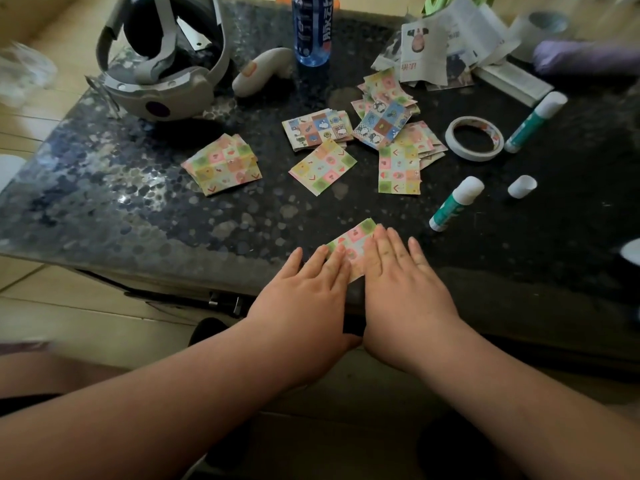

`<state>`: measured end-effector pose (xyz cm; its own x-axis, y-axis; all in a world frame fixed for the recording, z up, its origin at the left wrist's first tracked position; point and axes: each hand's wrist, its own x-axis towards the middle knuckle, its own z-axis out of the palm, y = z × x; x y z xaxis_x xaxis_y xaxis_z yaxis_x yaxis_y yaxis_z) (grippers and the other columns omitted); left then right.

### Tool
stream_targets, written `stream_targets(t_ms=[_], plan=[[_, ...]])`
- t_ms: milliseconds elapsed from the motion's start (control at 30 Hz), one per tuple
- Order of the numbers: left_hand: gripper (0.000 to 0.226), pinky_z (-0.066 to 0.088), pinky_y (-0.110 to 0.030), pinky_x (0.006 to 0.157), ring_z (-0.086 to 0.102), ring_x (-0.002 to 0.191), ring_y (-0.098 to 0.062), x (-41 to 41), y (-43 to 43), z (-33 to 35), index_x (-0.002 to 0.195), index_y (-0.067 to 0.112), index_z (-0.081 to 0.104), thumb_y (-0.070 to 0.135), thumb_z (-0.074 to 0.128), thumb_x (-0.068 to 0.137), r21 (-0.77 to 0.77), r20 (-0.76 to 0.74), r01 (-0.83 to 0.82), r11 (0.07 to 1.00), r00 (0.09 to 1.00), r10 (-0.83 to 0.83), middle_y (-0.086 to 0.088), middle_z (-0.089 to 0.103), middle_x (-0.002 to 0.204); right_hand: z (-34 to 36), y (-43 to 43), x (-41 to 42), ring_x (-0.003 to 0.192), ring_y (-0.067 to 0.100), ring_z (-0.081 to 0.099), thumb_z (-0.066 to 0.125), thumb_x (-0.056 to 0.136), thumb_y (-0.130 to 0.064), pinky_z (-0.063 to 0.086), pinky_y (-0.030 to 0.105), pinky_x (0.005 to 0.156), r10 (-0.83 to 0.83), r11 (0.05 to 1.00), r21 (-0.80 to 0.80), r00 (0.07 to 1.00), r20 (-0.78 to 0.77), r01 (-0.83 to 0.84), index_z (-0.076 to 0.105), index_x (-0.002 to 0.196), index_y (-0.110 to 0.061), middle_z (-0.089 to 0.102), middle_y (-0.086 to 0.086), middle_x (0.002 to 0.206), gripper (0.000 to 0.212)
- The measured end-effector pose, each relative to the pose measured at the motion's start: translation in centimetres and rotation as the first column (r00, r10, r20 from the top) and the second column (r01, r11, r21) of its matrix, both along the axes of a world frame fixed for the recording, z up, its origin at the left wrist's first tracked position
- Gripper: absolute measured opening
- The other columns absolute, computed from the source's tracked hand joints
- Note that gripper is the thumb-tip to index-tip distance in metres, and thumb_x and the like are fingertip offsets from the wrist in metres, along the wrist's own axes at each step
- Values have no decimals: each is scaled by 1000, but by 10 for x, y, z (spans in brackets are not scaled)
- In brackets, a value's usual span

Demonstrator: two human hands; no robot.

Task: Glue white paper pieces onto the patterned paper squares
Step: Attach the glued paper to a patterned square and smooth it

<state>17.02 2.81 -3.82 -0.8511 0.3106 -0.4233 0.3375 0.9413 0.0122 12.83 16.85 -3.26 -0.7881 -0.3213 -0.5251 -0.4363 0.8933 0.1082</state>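
Both hands flat on one patterned square (356, 233) at near edge of tabletop (138, 209), roughly mid-width. Left hand (308, 289): fingers (334, 263) straight, close together, pressing sq's left part. Right hand (405, 282): fingers (391, 244) straight, slightly spread, pressing its right part. No pinch on either. Only sq's far corner shows; rest is under the hands.

Right of hands: green/white glue stick (455, 204) lying flat, loose white cap (522, 186) just past it.

Mid tabletop: fanned stack of patterned sqs (221, 164) to the left, single sq (322, 167) centre, another pile (398, 171) to its right. Behind these, a blue-toned stack (317, 128) and more overlapping sqs (382, 124).

Right side: tape roll (474, 138) lying flat, 2nd glue stick (535, 122) beside it.

Far edge: headset (159, 64) at left corner, controller (259, 71), blue bottle (311, 29), printed paper scraps (443, 46) toward right corner.
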Motion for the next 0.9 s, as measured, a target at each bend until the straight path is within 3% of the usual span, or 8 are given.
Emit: stream_targets(t_ms=[133, 333, 533, 700, 900], plan=[[97, -11, -54, 124, -26, 152, -28, 5, 4, -7, 157, 7, -17, 68, 30, 99, -35, -50, 39, 999, 998, -40, -12, -22, 167, 5, 0, -1, 155, 30, -24, 63, 89, -52, -12, 55, 125, -17, 1000, 13, 1000, -17, 18, -26, 154, -3, -30, 17, 165, 121], [103, -9, -51, 125, -22, 154, -26, -2, 7, -15, 159, 8, -16, 68, 38, 94, 88, -98, 71, 994, 993, -62, -11, -19, 168, 13, 5, 10, 156, 27, -20, 59, 94, -47, -6, 55, 127, 57, 998, -31, 998, -2, -57, -14, 160, -7, -18, 12, 170, 106], [114, 10, -49, 123, -3, 154, -18, -18, 12, -11, 162, 15, -5, 79, 44, 81, 129, -156, -12, 992, 987, 32, -2, -9, 170, 19, 15, 5, 157, 18, -18, 57, 92, -40, -7, 51, 127, 59, 988, -146, 997, 54, -50, -12, 162, -11, -15, 4, 171, 102], [111, -11, -64, 119, -17, 155, -19, -39, 16, -15, 161, 16, -11, 73, 44, 83, 81, -120, -50, 995, 991, 59, 2, -14, 170, 14, 14, -11, 158, 19, -14, 59, 86, -46, -6, 55, 127, 38, 985, -168, 999, 33, -32, -9, 163, -11, -10, 3, 172, 108], [120, -15, -65, 118, -26, 153, -25, -51, 14, -20, 161, 18, -14, 79, 49, 78, 103, -129, -72, 992, 988, 86, 2, -20, 169, 14, 15, -24, 158, 23, -14, 65, 79, -58, -7, 57, 126, 111, 988, -102, 994, -23, -113, -2, 163, -10, -3, 7, 172, 118]])
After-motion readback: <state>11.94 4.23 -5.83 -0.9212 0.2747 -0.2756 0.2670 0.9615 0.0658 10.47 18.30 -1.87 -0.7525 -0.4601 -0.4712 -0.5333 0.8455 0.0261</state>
